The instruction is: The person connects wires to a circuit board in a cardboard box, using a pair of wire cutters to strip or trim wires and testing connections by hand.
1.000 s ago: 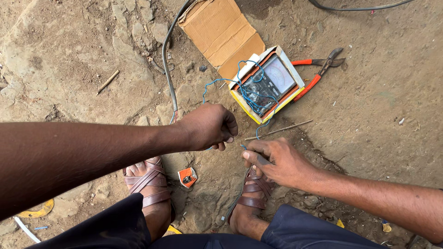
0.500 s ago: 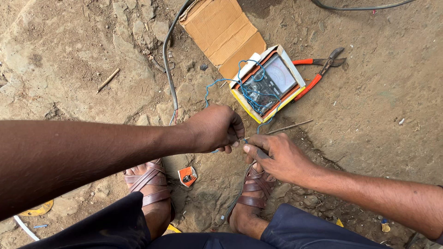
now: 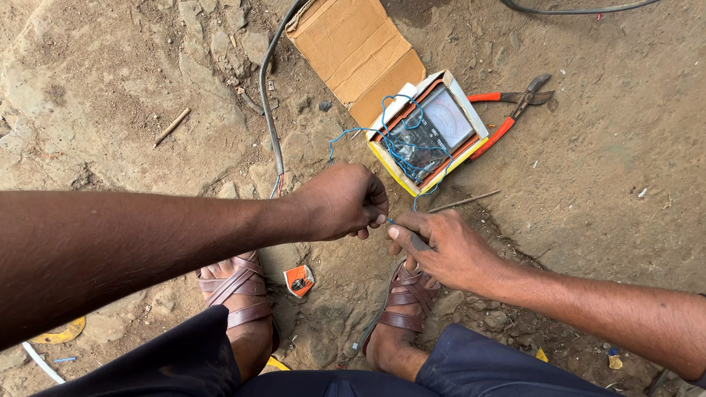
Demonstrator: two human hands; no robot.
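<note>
Yellow-edged meter box beside brown cardboard

- Your curled left hand hides whatever its fingers pinch.
- The thin blue wire is too fine to follow where the hands meet.
- The top edge cuts off the flat brown cardboard sheet.

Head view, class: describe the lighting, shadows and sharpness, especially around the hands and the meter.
Head view: soft, even daylight, with no hard shadows on the ground; the meter in its box is sharp, its window showing only faint glare; the left hand and right hand are in focus, while the near left forearm looms large and slightly soft.
</note>
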